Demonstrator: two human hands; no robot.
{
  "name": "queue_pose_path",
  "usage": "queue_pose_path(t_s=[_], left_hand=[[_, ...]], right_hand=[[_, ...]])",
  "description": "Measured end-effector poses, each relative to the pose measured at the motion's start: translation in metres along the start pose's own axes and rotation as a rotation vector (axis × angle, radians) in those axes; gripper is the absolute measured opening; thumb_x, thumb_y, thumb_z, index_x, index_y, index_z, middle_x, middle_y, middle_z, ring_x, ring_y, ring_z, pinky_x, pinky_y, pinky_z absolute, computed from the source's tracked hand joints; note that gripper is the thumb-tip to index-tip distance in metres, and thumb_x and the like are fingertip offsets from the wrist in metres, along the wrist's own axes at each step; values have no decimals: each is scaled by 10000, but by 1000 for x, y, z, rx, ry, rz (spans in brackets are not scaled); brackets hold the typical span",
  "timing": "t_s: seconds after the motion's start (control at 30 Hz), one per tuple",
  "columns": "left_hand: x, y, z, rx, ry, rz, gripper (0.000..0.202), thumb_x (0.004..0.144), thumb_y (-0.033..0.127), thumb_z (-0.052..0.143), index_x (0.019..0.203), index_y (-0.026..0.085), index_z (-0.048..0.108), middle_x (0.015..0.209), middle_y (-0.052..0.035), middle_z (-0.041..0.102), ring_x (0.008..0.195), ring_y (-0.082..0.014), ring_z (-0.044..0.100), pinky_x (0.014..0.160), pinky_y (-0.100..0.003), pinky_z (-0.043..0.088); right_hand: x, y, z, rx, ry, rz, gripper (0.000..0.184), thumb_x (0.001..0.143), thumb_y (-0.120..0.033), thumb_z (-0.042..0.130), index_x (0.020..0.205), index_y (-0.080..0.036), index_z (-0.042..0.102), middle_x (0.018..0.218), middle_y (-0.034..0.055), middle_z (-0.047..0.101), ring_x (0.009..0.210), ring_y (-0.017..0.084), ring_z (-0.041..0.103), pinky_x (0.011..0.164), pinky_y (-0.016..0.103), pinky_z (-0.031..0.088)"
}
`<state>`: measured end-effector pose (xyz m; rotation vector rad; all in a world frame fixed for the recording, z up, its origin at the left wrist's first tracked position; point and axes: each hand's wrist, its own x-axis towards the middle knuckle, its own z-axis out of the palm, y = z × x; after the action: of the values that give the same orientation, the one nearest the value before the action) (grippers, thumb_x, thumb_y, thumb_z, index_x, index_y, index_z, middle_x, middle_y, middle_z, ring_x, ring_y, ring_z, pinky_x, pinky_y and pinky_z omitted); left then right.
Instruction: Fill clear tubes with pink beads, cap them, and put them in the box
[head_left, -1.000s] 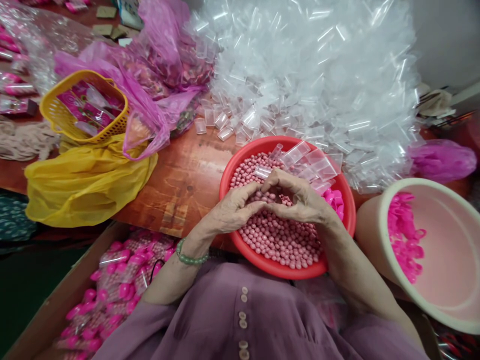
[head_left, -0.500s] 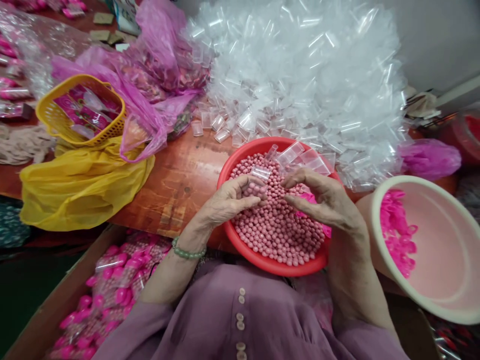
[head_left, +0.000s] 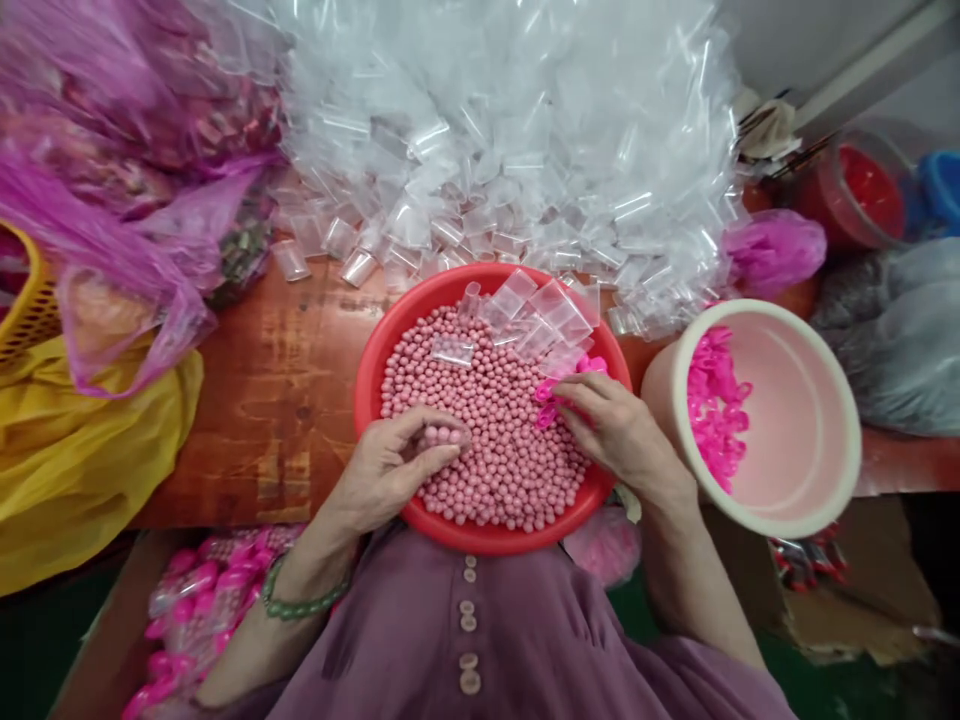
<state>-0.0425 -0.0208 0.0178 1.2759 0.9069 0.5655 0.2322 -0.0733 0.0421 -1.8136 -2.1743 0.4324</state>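
Observation:
A red basin (head_left: 367, 360) in front of me holds many pink beads (head_left: 495, 450). Over its left side, my left hand (head_left: 397, 460) is closed round a small clear plastic tube (head_left: 463, 436) with pink beads in it; the fingers hide part of it. My right hand (head_left: 619, 430) is at the basin's right side, fingertips closed on a bright pink plastic cap (head_left: 545, 403). More pink caps (head_left: 592, 365) lie just behind those fingers. Clear empty tubes (head_left: 551, 315) rest on the beads at the back, and another clear tube (head_left: 452, 352) lies nearer the middle.
A large heap of clear tubes (head_left: 495, 130) covers the table's back. At right stands a pale bucket (head_left: 795, 420) with pink pieces. Purple bags (head_left: 157, 130) and a yellow bag (head_left: 97, 460) lie left. Below, a box holds filled pink-capped tubes (head_left: 199, 600).
The view has shifted right. My left hand has come down lower over the beads, keeping its tube. My right hand has moved away from it to the pink caps and closed its fingertips there.

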Motion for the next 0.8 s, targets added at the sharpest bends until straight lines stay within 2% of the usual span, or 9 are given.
queue_pose_path(t_s=[0.1, 0.2, 0.3, 0.43, 0.53, 0.6, 0.67, 0.73, 0.8], left_hand=[[2, 2, 2, 39, 5, -8, 223, 812, 372, 703, 914, 174, 696, 845, -43, 754, 769, -167, 696, 696, -257, 546], [3, -1, 4, 25, 38, 14, 241, 800, 369, 719, 937, 173, 691, 887, -47, 756, 805, -170, 700, 740, -268, 550], [1, -5, 6, -43, 86, 101, 262, 784, 368, 737, 941, 168, 675, 888, -48, 751, 812, -166, 699, 756, -269, 551], [2, -10, 7, -98, 115, 184, 269, 768, 355, 745, 917, 157, 638, 834, -32, 730, 770, -139, 688, 727, -247, 547], [5, -12, 10, -210, 80, 160, 322, 754, 380, 759, 914, 151, 596, 818, -27, 717, 765, -133, 691, 726, -252, 558], [6, -12, 15, -323, 34, 115, 371, 743, 403, 774, 920, 153, 565, 845, -35, 721, 769, -139, 701, 738, -274, 572], [5, -12, 21, -440, -42, 39, 414, 722, 419, 799, 913, 153, 544, 860, -42, 722, 764, -146, 712, 734, -284, 579], [3, -12, 28, -559, -102, -25, 452, 688, 426, 830, 901, 152, 541, 832, -26, 707, 747, -146, 715, 723, -277, 579], [1, -12, 33, -664, -88, -41, 463, 661, 416, 853, 876, 150, 542, 773, 12, 668, 718, -124, 700, 720, -262, 577]], right_hand=[[7, -7, 9, -263, -124, 8, 274, 903, -92, 461, 1080, -183, 650, 980, 119, 618, 844, 237, 569, 733, 369, 467], [15, -10, 16, -422, -174, 7, 259, 883, -71, 445, 948, -183, 669, 891, 112, 584, 710, 211, 499, 636, 347, 386], [20, -8, 21, -466, -123, -23, 253, 898, -73, 427, 883, -175, 659, 920, 136, 597, 738, 228, 507, 642, 356, 362], [19, -10, 27, -443, -36, -77, 255, 913, -72, 411, 964, -156, 647, 1031, 161, 630, 872, 260, 558, 726, 368, 416], [17, -19, 31, -206, 131, -125, 228, 943, -128, 419, 1016, -182, 628, 1022, 132, 654, 939, 249, 588, 810, 376, 469], [15, -29, 34, 66, 292, -128, 191, 970, -208, 440, 1048, -207, 614, 1016, 104, 669, 951, 232, 608, 855, 387, 488], [12, -41, 37, 359, 402, -96, 178, 986, -288, 459, 1068, -228, 606, 1008, 71, 677, 893, 199, 621, 832, 369, 504], [8, -52, 41, 582, 422, -61, 185, 989, -335, 475, 1072, -242, 612, 1001, 46, 678, 836, 168, 619, 802, 341, 509], [3, -60, 46, 735, 392, -48, 200, 982, -375, 493, 1070, -249, 621, 1002, 38, 676, 847, 162, 623, 814, 333, 510]])
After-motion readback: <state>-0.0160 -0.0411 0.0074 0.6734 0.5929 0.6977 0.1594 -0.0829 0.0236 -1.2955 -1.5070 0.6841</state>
